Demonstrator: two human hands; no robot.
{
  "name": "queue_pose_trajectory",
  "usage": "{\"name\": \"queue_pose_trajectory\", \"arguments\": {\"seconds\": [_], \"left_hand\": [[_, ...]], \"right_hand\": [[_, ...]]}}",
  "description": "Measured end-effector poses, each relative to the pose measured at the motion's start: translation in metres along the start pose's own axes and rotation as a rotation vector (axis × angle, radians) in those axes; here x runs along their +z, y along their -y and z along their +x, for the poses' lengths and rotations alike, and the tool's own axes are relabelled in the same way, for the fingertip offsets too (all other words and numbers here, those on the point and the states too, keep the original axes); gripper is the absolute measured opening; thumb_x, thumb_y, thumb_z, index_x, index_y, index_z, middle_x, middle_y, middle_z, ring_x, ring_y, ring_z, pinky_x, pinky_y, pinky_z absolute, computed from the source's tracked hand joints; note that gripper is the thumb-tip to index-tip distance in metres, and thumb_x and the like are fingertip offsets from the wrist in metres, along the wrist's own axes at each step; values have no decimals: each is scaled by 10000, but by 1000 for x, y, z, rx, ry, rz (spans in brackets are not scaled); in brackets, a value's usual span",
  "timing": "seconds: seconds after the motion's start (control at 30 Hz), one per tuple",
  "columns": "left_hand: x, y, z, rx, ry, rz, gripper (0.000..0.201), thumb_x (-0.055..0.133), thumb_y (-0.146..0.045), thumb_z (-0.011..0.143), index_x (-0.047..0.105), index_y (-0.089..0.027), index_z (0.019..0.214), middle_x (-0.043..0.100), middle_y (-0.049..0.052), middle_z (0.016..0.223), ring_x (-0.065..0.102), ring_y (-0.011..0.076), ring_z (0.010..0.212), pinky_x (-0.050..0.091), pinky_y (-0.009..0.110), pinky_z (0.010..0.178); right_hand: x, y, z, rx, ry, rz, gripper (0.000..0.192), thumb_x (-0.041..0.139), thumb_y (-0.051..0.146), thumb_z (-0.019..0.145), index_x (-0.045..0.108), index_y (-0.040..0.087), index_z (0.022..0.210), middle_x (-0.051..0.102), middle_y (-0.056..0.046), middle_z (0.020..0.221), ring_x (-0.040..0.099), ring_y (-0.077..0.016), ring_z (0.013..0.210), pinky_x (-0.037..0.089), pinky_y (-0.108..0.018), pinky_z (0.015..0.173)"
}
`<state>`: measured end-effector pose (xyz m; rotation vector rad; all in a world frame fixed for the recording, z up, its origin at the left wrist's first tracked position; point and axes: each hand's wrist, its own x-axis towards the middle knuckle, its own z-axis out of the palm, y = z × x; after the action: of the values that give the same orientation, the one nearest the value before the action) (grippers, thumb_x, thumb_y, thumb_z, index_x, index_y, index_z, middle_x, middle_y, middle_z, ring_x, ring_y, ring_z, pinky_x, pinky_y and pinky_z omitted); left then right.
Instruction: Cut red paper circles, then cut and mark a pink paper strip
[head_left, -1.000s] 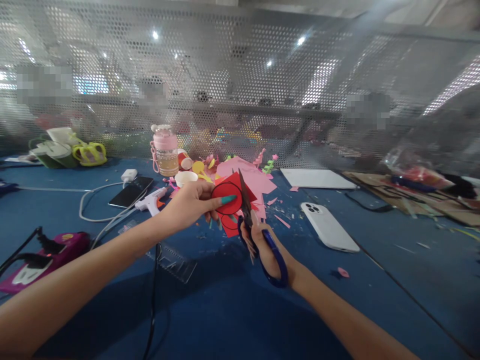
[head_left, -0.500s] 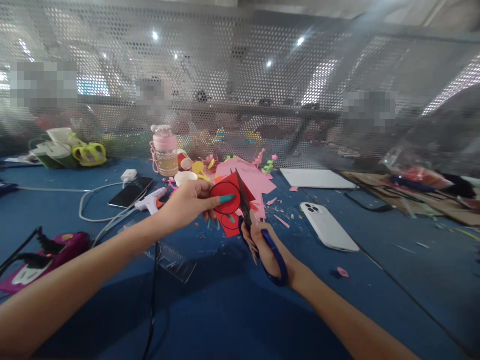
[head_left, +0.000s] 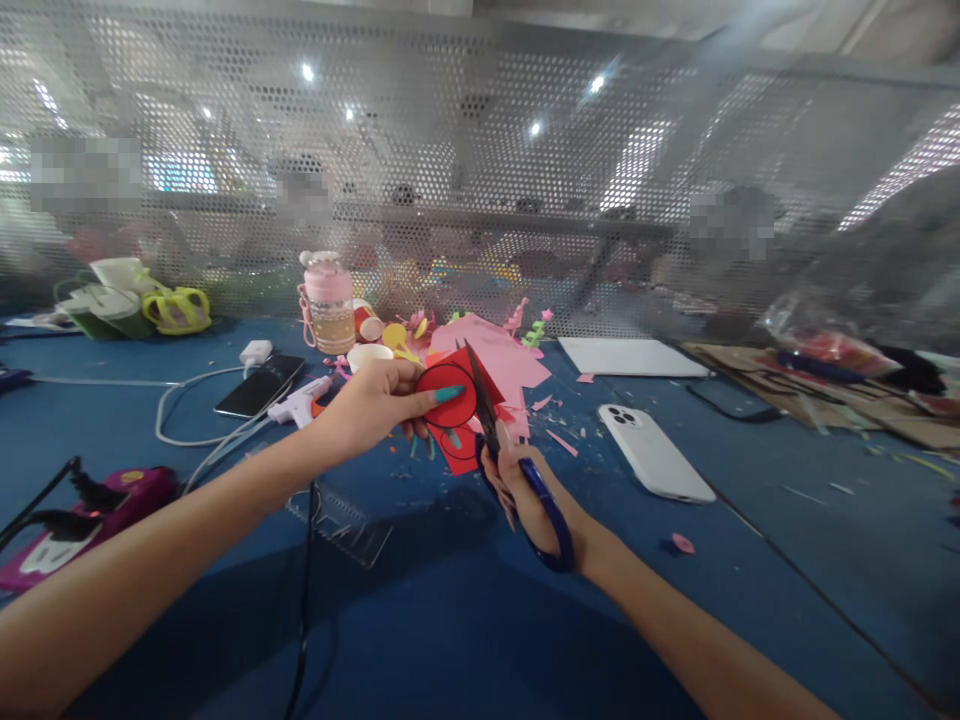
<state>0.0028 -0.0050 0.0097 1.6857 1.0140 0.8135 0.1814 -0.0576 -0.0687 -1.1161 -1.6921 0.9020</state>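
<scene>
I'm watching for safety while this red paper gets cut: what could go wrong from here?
1. The left hand pinches the red paper with a fingertip close beside the blades of the scissors, so a nick seems possible.
2. The right hand cuts along a drawn circle; a slip could spoil the outline.

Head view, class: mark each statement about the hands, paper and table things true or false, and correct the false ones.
1. The left hand holds the red paper. True.
2. The right hand holds a glue gun. False: it holds blue-handled scissors; the glue gun lies on the table.
3. The white phone lies camera side up. True.
4. The red paper bears a drawn square. False: a black circle.
</scene>
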Motion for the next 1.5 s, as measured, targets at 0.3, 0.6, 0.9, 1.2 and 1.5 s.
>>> {"name": "queue_pose_trajectory", "arguments": {"seconds": [0.3,0.6,0.9,1.2,1.5], "left_hand": [[0,-1,0,-5,-7,26,62,593,-118,805,626,-106,754,600,-25,500,543,63,415,420,162,425],[2,-4,-1,-5,50,37,71,576,-72,799,608,-98,741,602,-31,509,544,56,405,430,153,417],[1,-3,-2,5,60,27,99,586,-80,794,590,-108,699,594,-32,494,540,59,404,426,161,415],[2,-4,-2,-3,55,39,93,582,-88,793,589,-110,703,591,-31,499,542,62,406,421,167,416],[-1,-3,-1,8,67,7,80,608,-86,770,590,-115,699,606,-37,514,554,47,407,415,132,396]], "right_hand": [[1,1,-2,40,17,46,574,292,786,776,389,232,661,322,70,490,333,-93,379,313,-239,360],[1,-4,0,0,46,45,589,260,764,804,408,219,637,410,37,509,414,-100,400,385,-250,404],[1,-5,-1,16,54,72,572,277,784,781,362,235,644,354,71,495,392,-93,372,393,-247,385],[0,-9,-1,28,46,53,566,268,774,792,403,234,692,352,83,470,395,-101,349,380,-243,360],[0,-10,-1,-2,37,44,565,280,773,791,375,233,654,314,86,476,367,-89,340,344,-234,343]]}}
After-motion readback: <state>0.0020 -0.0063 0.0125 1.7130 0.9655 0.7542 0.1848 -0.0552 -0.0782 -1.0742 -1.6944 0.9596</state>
